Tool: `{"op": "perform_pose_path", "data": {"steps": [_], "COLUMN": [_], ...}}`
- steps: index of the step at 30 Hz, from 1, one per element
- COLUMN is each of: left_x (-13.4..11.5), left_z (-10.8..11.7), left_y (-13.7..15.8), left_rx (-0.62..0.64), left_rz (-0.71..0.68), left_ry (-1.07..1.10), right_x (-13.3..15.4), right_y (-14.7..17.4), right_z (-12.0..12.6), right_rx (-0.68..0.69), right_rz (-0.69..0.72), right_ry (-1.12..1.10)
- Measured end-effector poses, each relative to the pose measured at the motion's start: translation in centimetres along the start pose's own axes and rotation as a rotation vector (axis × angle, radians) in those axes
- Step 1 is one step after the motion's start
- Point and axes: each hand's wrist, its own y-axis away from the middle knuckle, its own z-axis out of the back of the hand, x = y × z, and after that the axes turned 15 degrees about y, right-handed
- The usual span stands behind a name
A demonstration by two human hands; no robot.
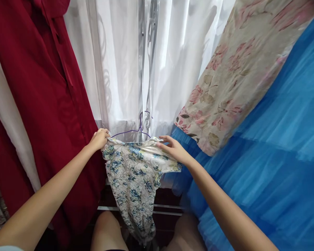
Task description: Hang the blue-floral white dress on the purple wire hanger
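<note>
At ctr, btwn red garment (42, 87) & blue tulle (272, 157), floral-print top (136, 177) hangs w/ purple hanger (140, 126) at neckline, LH (99, 138) pinching one shoulder edge, RH (174, 149) pinching opp shoulder, white curtain (183, 62) behind

Between the left hand (99, 138) and right hand (172, 148), a way lies open from above to the hook of the purple hanger (140, 127), closed off behind by the white curtain (120, 69). Past the hanger's left end, red cloth (75, 115) stands in the way; past its right end, floral cloth (232, 73) and blue tulle (277, 139) do. Under its lower edge, the patterned garment (136, 188) fills much of the space between the knees (106, 226).
</note>
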Motion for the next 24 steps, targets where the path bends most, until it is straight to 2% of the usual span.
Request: {"op": "perform_pose_path", "data": {"steps": [4,7,12,16,19,22,24], "left_x": [0.6,0.5,-0.8,-2.8,-4.8,-6.5,-7.3], "left_z": [-0.1,-0.9,-1.3,-0.8,-1.1,-1.7,-1.9], "left_y": [0.3,0.6,1.2,1.1,-0.2,-2.0,-2.7], "left_rx": [0.109,0.119,0.007,-0.152,-0.245,-0.215,-0.146], "left_rz": [0.084,0.145,0.175,0.137,0.092,0.083,0.101], "left_ry": [0.080,0.130,0.169,0.218,0.285,0.375,0.426], "right_x": [-0.5,-1.3,-2.0,-1.9,-1.8,-1.7,-1.8], "right_y": [1.4,2.5,3.8,4.1,3.8,3.8,4.3], "right_z": [0.0,0.3,1.0,0.7,0.3,0.1,0.0], "right_rx": [-0.036,-0.086,-0.164,-0.118,-0.078,-0.015,-0.052], "right_rz": [0.066,0.055,0.057,0.077,0.047,0.004,-0.013], "right_ry": [0.156,0.197,0.221,0.174,0.084,-0.050,-0.121]}}
